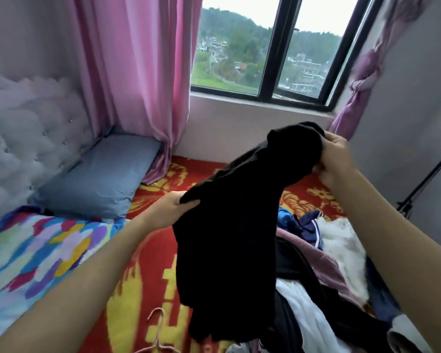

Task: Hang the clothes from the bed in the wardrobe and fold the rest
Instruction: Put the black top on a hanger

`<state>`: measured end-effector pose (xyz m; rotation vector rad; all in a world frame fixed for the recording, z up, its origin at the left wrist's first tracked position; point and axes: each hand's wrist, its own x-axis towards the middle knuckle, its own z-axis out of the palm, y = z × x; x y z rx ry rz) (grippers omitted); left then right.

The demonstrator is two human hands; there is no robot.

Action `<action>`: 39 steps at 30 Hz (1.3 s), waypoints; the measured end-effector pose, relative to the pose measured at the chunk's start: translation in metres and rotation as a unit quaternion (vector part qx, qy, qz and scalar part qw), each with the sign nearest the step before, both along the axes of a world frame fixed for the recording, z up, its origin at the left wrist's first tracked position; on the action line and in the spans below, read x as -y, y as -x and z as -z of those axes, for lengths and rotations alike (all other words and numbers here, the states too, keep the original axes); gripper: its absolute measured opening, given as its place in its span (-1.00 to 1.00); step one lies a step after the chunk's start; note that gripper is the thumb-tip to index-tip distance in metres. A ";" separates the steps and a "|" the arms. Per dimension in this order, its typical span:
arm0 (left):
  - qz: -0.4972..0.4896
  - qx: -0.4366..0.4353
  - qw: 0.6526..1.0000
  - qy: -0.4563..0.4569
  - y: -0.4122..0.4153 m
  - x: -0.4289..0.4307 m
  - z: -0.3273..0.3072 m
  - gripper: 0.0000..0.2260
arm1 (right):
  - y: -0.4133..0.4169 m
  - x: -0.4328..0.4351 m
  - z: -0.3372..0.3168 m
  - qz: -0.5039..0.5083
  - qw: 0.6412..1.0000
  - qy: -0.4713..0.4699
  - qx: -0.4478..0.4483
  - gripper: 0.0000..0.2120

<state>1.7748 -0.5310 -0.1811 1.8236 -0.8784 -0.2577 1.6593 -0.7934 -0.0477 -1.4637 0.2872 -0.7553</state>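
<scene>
**Black garment held up over the bed in both hands**

At the far left a pale tufted headboard [23,138] stands against the wall. Below it a blanket [36,256] in many bright colours lies on the bed. Just beside that, against the wall, lies a blue-grey pillow [97,179], and a pink curtain [138,80] hangs down behind it to the mattress.

The bed is covered with a red and yellow bedspread [150,276]. On it, near the bottom edge, lies a pale pink hanger [158,329], apart from both hands.

The left hand [173,207] grips the lower left edge of the black garment [229,225], its fingers curled into the cloth. The garment is off the bed — it runs up slantwise from this hand to the other, and most of it hangs down in loose folds between the two forearms, its lowest part reaching to the heaped clothes.

Behind it is a dark-framed window [273,47] with green hills and buildings outside.

To the right of the garment a pile of clothes [316,250] lies on the bedspread: white, mauve, dark blue and black pieces, jumbled together.

The right hand [339,159] is higher than the left and holds the bunched upper end of the garment, thumb and fingers closed on the cloth.

At the far right a purple curtain [364,72] is tied in a knot by the window frame, and a thin black stand [423,179] leans along the grey wall.
</scene>
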 end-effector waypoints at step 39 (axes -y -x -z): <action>-0.492 0.077 0.825 -0.266 0.072 -0.257 0.019 -0.73 | -0.089 -0.157 0.213 -0.147 0.938 0.204 -0.239 -0.71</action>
